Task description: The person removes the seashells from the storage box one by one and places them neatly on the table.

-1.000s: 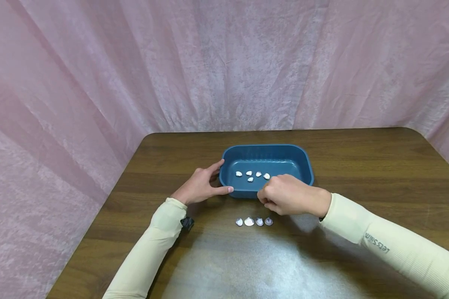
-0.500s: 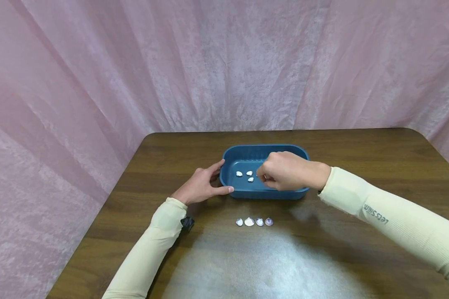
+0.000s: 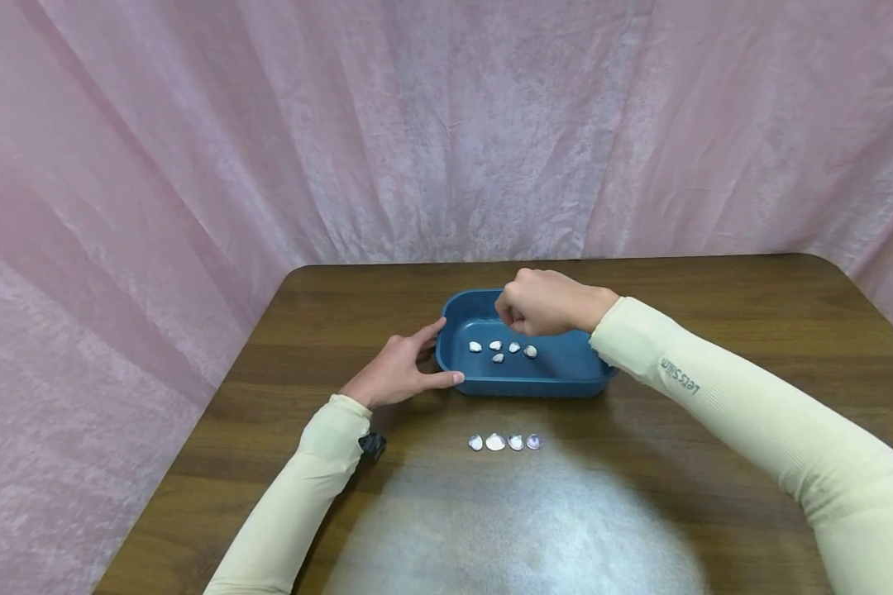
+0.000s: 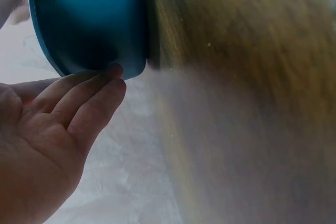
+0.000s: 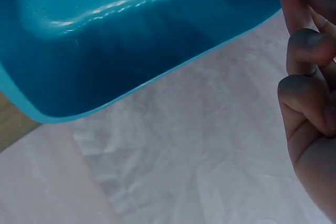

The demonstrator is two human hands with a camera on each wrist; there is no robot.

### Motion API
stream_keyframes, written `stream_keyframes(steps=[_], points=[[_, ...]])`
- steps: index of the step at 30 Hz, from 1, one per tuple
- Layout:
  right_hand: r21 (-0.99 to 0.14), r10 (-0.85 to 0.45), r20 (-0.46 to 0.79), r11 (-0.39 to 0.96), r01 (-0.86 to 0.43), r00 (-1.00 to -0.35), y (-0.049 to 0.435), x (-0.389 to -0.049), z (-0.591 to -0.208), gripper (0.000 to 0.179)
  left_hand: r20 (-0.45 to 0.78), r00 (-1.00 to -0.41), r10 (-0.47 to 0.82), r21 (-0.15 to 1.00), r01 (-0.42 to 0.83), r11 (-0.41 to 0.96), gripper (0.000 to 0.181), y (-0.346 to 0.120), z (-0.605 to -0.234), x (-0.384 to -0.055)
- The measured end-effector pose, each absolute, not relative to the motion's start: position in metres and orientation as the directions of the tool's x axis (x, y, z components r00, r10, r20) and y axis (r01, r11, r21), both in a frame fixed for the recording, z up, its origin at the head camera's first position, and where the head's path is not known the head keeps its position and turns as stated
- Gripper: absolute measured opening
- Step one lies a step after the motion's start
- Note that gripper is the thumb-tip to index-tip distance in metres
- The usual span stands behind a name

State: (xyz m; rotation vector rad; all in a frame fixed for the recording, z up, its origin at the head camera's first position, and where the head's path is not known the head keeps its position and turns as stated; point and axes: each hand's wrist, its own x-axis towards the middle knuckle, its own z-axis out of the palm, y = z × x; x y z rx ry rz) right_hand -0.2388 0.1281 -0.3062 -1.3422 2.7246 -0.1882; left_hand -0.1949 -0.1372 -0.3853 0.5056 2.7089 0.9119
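A blue rectangular tray [image 3: 524,386] stands on the table, with several small pale seashells [image 3: 497,358] on its floor towards the left. My left hand [image 3: 397,370] steadies the tray's left end, thumb at the front corner and straight fingers along the side; its fingers [image 4: 97,103] touch the wall in the left wrist view. My right hand [image 3: 546,303] hangs over the tray's back part, its fingers [image 5: 307,98] curled and thumb close to the index finger. I cannot tell whether a small shell is between those fingertips. In front of the tray lies a row of shells [image 3: 495,442].
The brown wooden table [image 3: 729,355] extends on both sides of the tray and towards the front. Pink velvet curtains [image 3: 446,132] hang behind it and at the left. A black wrist device [image 3: 373,446] sits at my left cuff.
My right hand has moved from the tray's front edge, over the shells inside, to above its back part. The left hand, tray and both groups of shells have stayed in place.
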Motion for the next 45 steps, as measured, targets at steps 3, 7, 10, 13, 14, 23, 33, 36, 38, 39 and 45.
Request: stream_keyframes(steps=[3, 7, 10, 13, 14, 23, 33, 36, 38, 39, 45], points=[[-0.146, -0.774, -0.083, 0.632, -0.761, -0.627, 0.126, -0.248, -0.309, 0.014, -0.116, -0.910, 0.398, 0.618, 0.248, 0.746, 0.106, -0.137, -0.385, -0.195], [-0.141, -0.756, -0.116, 0.655, -0.743, -0.645, 0.123, -0.259, -0.314, 0.018, -0.126, -0.909, 0.399, 0.617, 0.243, 0.748, 0.105, -0.138, -0.385, -0.195], [-0.139, -0.748, -0.111, 0.663, -0.735, -0.654, 0.122, -0.265, -0.318, 0.020, -0.123, -0.908, 0.400, 0.619, 0.244, 0.746, 0.107, -0.138, -0.385, -0.196], [-0.136, -0.745, -0.117, 0.667, -0.733, -0.656, 0.119, -0.270, -0.322, 0.019, -0.117, -0.908, 0.402, 0.619, 0.250, 0.745, 0.107, -0.139, -0.385, -0.195], [-0.137, -0.746, -0.123, 0.666, -0.733, -0.654, 0.118, -0.271, -0.325, 0.019, -0.116, -0.908, 0.402, 0.619, 0.251, 0.745, 0.107, -0.139, -0.385, -0.195], [-0.129, -0.700, -0.230, 0.710, -0.692, -0.676, 0.105, -0.276, -0.341, 0.013, -0.101, -0.900, 0.423, 0.630, 0.271, 0.728, 0.106, -0.140, -0.387, -0.195], [-0.109, -0.668, -0.289, 0.735, -0.670, -0.686, 0.103, -0.279, -0.352, 0.018, -0.102, -0.900, 0.423, 0.632, 0.270, 0.727, 0.105, -0.141, -0.387, -0.194], [-0.120, -0.670, -0.302, 0.733, -0.670, -0.678, 0.103, -0.279, -0.356, 0.016, -0.104, -0.901, 0.421, 0.629, 0.268, 0.730, 0.104, -0.141, -0.386, -0.194], [-0.124, -0.671, -0.311, 0.730, -0.672, -0.672, 0.102, -0.279, -0.358, 0.016, -0.104, -0.900, 0.422, 0.628, 0.269, 0.730, 0.104, -0.140, -0.386, -0.194], [-0.124, -0.672, -0.316, 0.729, -0.673, -0.669, 0.102, -0.279, -0.359, 0.017, -0.103, -0.900, 0.424, 0.627, 0.272, 0.730, 0.104, -0.140, -0.386, -0.194], [-0.131, -0.672, -0.318, 0.729, -0.671, -0.669, 0.101, -0.277, -0.362, 0.018, -0.095, -0.898, 0.429, 0.633, 0.278, 0.723, 0.103, -0.141, -0.386, -0.195]])
